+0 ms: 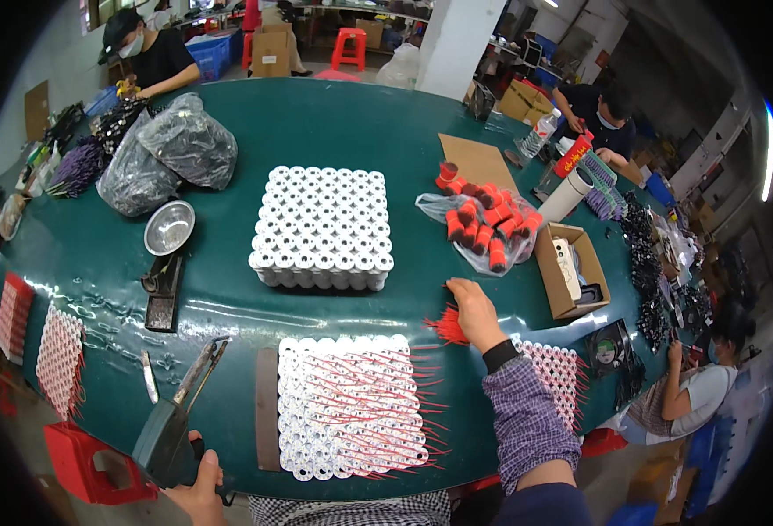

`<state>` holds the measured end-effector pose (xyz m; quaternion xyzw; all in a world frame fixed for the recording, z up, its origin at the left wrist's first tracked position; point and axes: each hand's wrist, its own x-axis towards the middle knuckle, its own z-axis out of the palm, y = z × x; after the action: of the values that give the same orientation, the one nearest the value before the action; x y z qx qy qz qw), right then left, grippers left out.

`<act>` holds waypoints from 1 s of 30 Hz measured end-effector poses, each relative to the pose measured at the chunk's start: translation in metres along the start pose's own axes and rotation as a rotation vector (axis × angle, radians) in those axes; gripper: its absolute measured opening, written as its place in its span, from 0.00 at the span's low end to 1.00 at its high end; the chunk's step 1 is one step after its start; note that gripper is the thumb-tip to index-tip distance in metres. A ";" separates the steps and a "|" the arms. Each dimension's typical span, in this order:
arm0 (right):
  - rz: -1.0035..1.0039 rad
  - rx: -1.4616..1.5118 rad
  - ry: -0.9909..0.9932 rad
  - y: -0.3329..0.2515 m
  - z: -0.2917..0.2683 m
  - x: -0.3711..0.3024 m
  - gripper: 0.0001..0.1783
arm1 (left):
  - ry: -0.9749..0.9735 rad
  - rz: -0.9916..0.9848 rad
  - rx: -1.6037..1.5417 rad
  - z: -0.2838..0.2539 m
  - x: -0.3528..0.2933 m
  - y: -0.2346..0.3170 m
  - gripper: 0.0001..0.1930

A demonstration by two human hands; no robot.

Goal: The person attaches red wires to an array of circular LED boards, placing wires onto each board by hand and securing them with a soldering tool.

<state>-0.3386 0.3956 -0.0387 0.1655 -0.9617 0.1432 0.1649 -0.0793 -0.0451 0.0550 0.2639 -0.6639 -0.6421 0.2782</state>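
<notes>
**Block of white cylindrical cells on a crowded green table, between two hands**

At the near edge of the green table (220, 272), centre: a wired cell block (351, 408), with red wires trailing across its top and past its right side. In the left hand (200, 480), closed around the handle: a dark green pistol-shaped tool (163, 438) with two metal prongs angled up and to the right. At the right hand (474, 311), beyond the block and to its right: a bundle of red wires (446, 326); impossible to tell whether gripped or merely touched.

Close along the block's left side, a dark brown bar (267, 410). Left of the prongs, a small blade-like tool (149, 377); farther ahead, a black holder (163, 294) with a metal bowl (169, 228) at its far end. Straight ahead, a second cell block (320, 228). Partly in front of a smaller wired block (551, 373) at right, a checked sleeve (531, 412).

Beyond the right hand: red-and-black bundles (491, 219) in a clear plastic bag (434, 207), beside an open cardboard box (572, 302) and a white flask (565, 195). At far left ahead, grey plastic bags (187, 140). Around the table, co-workers (163, 66).
</notes>
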 end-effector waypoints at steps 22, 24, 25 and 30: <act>-0.024 -0.213 -0.086 -0.020 -0.011 -0.014 0.05 | -0.170 -0.063 -0.143 -0.007 -0.060 -0.003 0.22; -0.001 -0.240 -0.059 -0.022 -0.010 -0.019 0.04 | -0.160 -0.106 -0.154 -0.004 -0.057 -0.006 0.23; 0.003 -0.226 -0.038 -0.025 -0.011 -0.019 0.05 | -0.148 -0.101 -0.154 -0.002 -0.056 -0.007 0.23; 0.102 -0.112 -0.014 -0.011 -0.001 -0.026 0.03 | -0.189 -0.148 -0.181 0.009 -0.047 -0.010 0.23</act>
<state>-0.3109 0.3927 -0.0448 0.1077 -0.9765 0.0962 0.1599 -0.0525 -0.0059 0.0437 0.2243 -0.6054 -0.7400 0.1887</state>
